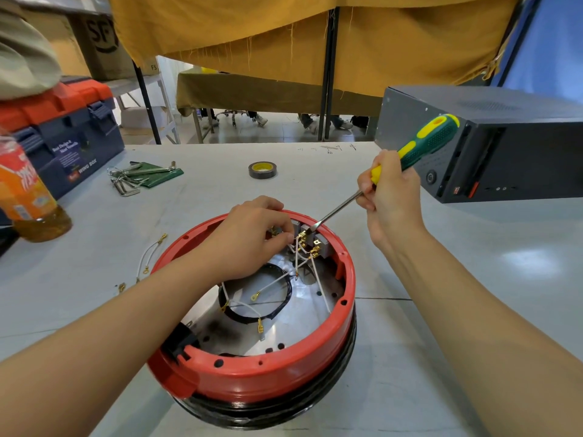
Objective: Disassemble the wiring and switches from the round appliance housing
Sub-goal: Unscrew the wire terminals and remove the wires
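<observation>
The round red housing (262,378) sits upside down on the grey table, its metal floor showing. White wires (277,277) with brass terminals run to grey switches (318,242) at the far inner wall. My left hand (252,238) reaches into the housing and pinches a wire terminal beside the switches. My right hand (391,192) grips a green-and-yellow screwdriver (419,143); its flat tip touches the top of a switch. A black cable loop (284,298) lies inside the housing.
Two loose white wires (151,255) lie left of the housing. Hex keys on a green pouch (142,176) and a tape roll (262,170) sit further back. An orange drink bottle (25,197) and toolbox (63,130) stand left; a dark computer case (492,146) stands right.
</observation>
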`<state>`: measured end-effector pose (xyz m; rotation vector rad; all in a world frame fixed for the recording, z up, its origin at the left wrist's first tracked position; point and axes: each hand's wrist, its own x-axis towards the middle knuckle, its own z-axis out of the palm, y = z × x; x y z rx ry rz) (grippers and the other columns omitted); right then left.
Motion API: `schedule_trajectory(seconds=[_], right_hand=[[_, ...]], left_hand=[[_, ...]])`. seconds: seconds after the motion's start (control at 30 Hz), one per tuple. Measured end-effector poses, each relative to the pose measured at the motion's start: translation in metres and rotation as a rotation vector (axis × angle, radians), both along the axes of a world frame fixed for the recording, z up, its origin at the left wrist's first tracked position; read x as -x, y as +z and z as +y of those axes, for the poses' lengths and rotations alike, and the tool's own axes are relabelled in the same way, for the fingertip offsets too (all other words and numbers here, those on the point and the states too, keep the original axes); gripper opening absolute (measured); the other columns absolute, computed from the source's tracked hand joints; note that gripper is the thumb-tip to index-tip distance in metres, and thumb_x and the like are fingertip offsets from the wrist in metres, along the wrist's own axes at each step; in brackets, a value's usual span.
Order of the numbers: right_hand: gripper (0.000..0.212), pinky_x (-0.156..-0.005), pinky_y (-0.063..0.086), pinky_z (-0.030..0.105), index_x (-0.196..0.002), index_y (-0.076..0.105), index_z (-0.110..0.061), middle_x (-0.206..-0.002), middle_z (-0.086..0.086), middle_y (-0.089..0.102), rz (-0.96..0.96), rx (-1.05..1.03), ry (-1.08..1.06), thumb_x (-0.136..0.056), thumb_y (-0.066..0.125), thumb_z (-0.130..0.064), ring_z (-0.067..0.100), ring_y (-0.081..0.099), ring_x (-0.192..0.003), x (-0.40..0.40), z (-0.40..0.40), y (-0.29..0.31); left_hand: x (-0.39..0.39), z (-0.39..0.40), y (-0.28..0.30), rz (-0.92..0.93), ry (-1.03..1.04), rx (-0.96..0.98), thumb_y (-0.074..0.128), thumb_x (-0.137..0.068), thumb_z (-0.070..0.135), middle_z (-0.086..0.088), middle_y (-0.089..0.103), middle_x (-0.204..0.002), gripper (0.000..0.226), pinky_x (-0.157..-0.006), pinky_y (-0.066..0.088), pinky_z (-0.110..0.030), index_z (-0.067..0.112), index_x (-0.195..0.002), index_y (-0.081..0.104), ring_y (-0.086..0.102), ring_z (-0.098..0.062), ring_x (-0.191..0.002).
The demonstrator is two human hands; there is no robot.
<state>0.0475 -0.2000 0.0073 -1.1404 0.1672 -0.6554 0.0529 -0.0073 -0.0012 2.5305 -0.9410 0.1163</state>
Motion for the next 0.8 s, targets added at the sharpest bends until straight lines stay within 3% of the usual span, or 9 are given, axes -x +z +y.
schedule_trajectory(seconds=[0.23,0.37,0.63,0.8], right_hand=[[0.022,-0.037,0.027,0.016,-0.073,0.039,-0.016,-0.043,-0.005,0.04,-0.11,0.122,0.011,-0.094,0.042,-0.014,0.008,0.035,-0.04,0.008,0.005,0.006],[0.021,-0.038,0.025,0.016,-0.074,0.039,-0.017,-0.043,-0.005,0.04,-0.134,0.145,0.025,-0.094,0.043,-0.013,0.009,0.035,-0.039,0.009,0.009,0.007],[0.025,-0.036,0.024,0.018,-0.068,0.036,-0.017,-0.04,-0.008,0.038,0.01,0.024,0.056,-0.092,0.041,-0.011,0.006,0.033,-0.039,0.005,0.014,-0.007],[0.025,-0.037,0.021,0.018,-0.065,0.038,-0.017,-0.041,-0.006,0.038,-0.046,-0.032,0.006,-0.089,0.041,-0.011,0.007,0.031,-0.039,0.007,0.001,0.004]], left_hand=[[0.0,0.0,-0.001,-0.001,0.011,0.0,0.054,-0.093,0.031,-0.002,0.046,-0.138,0.01,-0.103,0.035,-0.039,0.03,-0.088,0.063,0.046,-0.019,-0.12],[0.001,0.0,0.0,0.004,0.003,0.007,0.054,-0.093,0.03,-0.002,0.046,-0.138,0.01,-0.104,0.034,-0.038,0.035,-0.085,0.059,0.046,-0.019,-0.121],[0.001,0.001,0.001,0.016,-0.012,0.013,0.054,-0.093,0.028,-0.004,0.046,-0.138,0.015,-0.105,0.033,-0.039,0.036,-0.081,0.056,0.043,-0.019,-0.126],[-0.001,0.002,0.001,0.023,-0.014,0.033,0.056,-0.092,0.027,-0.002,0.047,-0.138,0.016,-0.106,0.033,-0.037,0.036,-0.079,0.057,0.044,-0.017,-0.126]])
